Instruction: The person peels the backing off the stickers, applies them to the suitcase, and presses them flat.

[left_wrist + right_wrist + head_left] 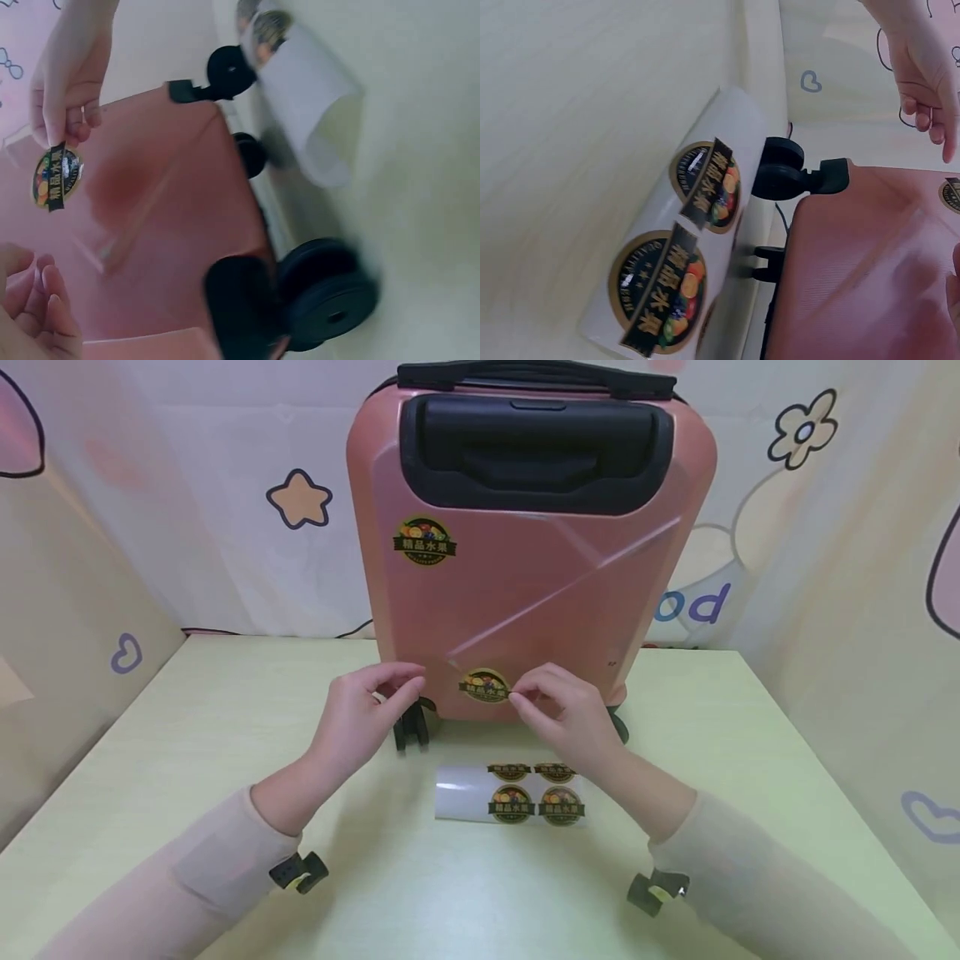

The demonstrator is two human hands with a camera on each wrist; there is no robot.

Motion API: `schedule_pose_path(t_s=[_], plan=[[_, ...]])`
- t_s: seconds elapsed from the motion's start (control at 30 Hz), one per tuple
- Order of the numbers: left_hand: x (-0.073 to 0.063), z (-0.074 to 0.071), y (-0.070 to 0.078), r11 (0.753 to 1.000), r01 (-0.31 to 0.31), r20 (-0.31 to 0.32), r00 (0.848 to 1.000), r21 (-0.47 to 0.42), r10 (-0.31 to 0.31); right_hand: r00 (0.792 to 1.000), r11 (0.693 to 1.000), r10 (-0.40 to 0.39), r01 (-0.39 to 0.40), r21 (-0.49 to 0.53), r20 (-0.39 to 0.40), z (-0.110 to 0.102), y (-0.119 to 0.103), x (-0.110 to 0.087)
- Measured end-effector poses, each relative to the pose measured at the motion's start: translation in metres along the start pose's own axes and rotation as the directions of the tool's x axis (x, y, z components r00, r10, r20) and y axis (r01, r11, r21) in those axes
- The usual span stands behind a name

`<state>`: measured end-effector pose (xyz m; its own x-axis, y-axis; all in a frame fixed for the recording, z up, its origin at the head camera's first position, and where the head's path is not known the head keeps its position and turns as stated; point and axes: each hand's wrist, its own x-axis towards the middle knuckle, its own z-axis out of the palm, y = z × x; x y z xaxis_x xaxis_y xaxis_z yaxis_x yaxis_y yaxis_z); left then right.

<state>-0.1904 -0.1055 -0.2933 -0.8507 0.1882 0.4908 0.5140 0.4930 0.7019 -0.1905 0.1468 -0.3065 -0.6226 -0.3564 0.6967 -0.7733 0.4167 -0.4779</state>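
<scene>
My right hand (566, 714) pinches one end of a round fruit sticker (484, 686) with a dark banner between thumb and index finger. It is held in front of the lower part of a pink suitcase (525, 593); whether it touches the shell I cannot tell. To the left, near a suitcase wheel (411, 727), my left hand (363, 706) hovers with loosely bent fingers and nothing visible in them. The left wrist view shows the pinched sticker (56, 176) hanging from the right fingertips. Another such sticker (425, 542) is on the suitcase's upper left.
A white sticker sheet (461, 793) with several fruit stickers lies on the table (420, 893) before the suitcase, its end curling in the left wrist view. Behind stands a patterned cloth backdrop (225, 527). Black casters (330, 292) stick out under the suitcase.
</scene>
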Motion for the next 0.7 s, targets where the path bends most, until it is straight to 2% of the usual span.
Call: schedule_pose_path(t_s=[0.13, 0.27, 0.37, 0.5, 0.6, 0.7], plan=[[0.01, -0.004, 0.011, 0.992, -0.117, -0.055, 0.991, 0.048, 0.119, 1.0, 1.0, 0.003, -0.003, -0.012, -0.01, -0.005, -0.003, 0.006], [0.019, -0.008, 0.018, 0.968, -0.226, -0.1, 0.966, 0.108, 0.237, 1.0, 0.999, -0.008, 0.007, -0.033, -0.023, -0.01, -0.004, 0.012], [0.026, -0.011, 0.021, 0.937, -0.309, -0.137, 0.933, 0.16, 0.331, 0.999, 0.999, -0.016, 0.014, -0.047, -0.033, -0.014, -0.005, 0.016], [0.037, -0.014, 0.023, 0.888, -0.403, -0.19, 0.875, 0.224, 0.445, 0.998, 0.998, -0.028, 0.025, -0.052, -0.051, -0.022, -0.006, 0.024], [0.046, -0.016, 0.024, 0.852, -0.447, -0.216, 0.835, 0.272, 0.507, 0.997, 0.998, -0.037, 0.034, -0.05, -0.063, -0.026, -0.006, 0.029], [0.052, -0.019, 0.025, 0.811, -0.481, -0.217, 0.798, 0.333, 0.562, 0.997, 0.998, -0.04, 0.036, -0.058, -0.071, -0.029, -0.006, 0.034]])
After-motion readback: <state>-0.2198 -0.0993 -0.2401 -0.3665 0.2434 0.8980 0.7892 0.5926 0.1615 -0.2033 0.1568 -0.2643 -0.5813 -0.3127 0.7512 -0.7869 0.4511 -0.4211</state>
